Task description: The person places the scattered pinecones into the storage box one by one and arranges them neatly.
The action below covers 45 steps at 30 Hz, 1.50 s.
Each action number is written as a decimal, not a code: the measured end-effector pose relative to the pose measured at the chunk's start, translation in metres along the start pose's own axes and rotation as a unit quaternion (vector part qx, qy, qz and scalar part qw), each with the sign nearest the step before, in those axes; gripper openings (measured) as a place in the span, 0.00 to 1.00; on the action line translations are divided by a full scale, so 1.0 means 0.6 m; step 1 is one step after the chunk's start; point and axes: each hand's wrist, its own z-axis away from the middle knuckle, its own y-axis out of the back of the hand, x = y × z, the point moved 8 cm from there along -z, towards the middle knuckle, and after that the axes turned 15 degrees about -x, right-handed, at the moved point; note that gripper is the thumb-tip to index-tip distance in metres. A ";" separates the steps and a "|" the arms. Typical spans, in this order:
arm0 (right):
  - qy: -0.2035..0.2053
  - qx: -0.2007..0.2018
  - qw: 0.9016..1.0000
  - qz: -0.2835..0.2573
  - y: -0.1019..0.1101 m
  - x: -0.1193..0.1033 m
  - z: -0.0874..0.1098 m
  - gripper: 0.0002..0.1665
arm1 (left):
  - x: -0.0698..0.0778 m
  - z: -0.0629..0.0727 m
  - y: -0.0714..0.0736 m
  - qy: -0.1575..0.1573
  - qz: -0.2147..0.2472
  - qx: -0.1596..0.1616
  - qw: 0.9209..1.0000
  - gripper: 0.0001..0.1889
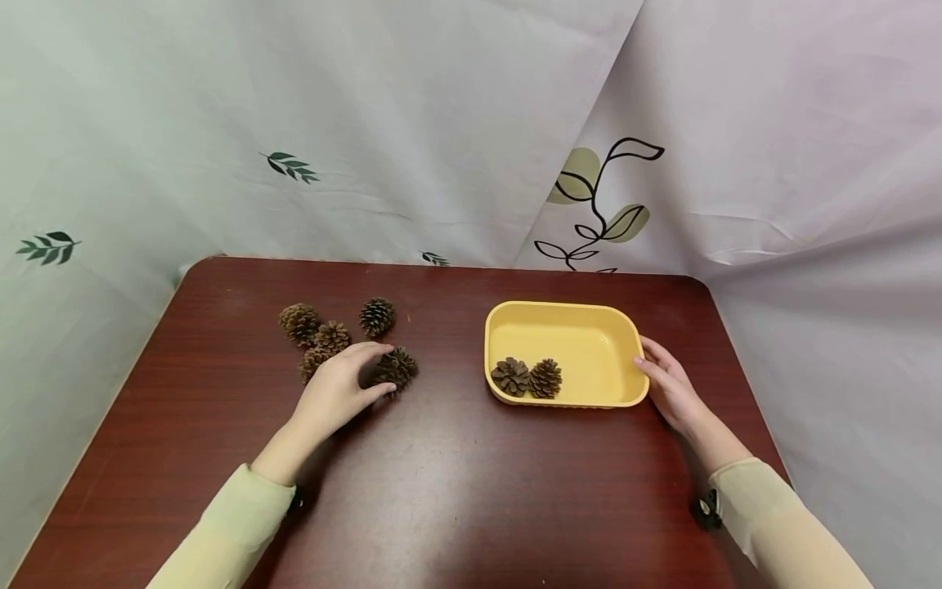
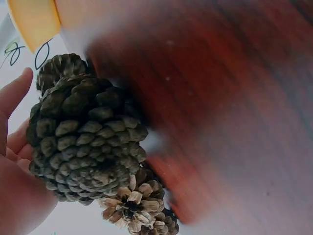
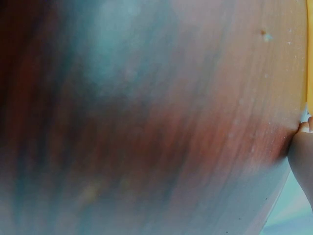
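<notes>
My left hand [image 1: 340, 384] is at a dark brown pine cone [image 1: 397, 370] on the table, its thumb and fingers spread on either side. Up close in the left wrist view, that pine cone [image 2: 88, 142] stands in front of the hand [image 2: 22, 196], and a gap shows between one fingertip and its scales. With thumb over the rim and fingers outside, my right hand [image 1: 673, 388] grips the right end of a yellow plastic basin [image 1: 589, 348]. Two pine cones lie in the basin's near left corner, one opened wide [image 1: 511, 376], the other narrower [image 1: 545, 379].
Behind the left hand are more pine cones: a dark one [image 1: 377, 316] and a group of browner ones [image 1: 299, 325], partly covered by the hand. A dark red wooden table [image 1: 456, 458] bears everything. White curtains [image 1: 412, 131] with leaf prints hang along its back and sides.
</notes>
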 end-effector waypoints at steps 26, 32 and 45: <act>-0.001 0.002 1.000 0.000 -0.001 0.000 0.001 0.22 | -0.015 -0.002 -0.009 -0.007 -0.005 -0.007 1.000 0.32; -0.001 0.000 1.000 -0.003 0.000 0.000 -0.001 0.23 | -0.010 -0.003 -0.005 -0.020 -0.001 -0.004 1.000 0.27; -0.006 0.002 1.000 0.001 0.002 0.002 -0.001 0.22 | 0.020 -0.016 0.004 -0.049 0.032 0.006 0.998 0.23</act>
